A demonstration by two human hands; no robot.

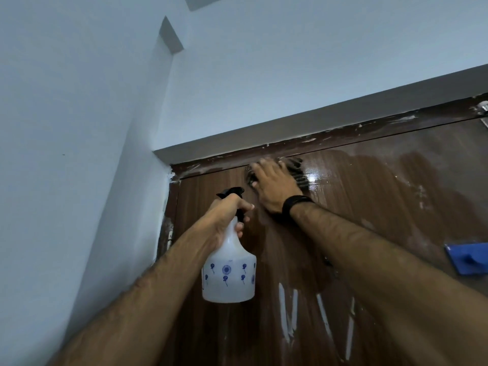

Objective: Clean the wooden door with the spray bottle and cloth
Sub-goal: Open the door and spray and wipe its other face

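Dark wooden door (pixel 356 207) glossy wet, white streaks; right hand (pixel 274 186) flat on dark cloth (pixel 298 171); left hand (pixel 227 215) grips spray bottle (pixel 229 276); pale-blue wall (pixel 79 128).

dark striped cloth (pixel 297 171): mostly hidden under right hand (pixel 274 184), motion-blurred, only edges show | white translucent spray bottle with blue flower print (pixel 229 276): neck and black trigger partly covered by left hand (pixel 227 215) grip | blue plastic hook plate (pixel 468 258): cut by right edge | brown wooden door (pixel 369 207): cut right and bottom | metal fitting at top right (pixel 483 107): cut off, can't tell what
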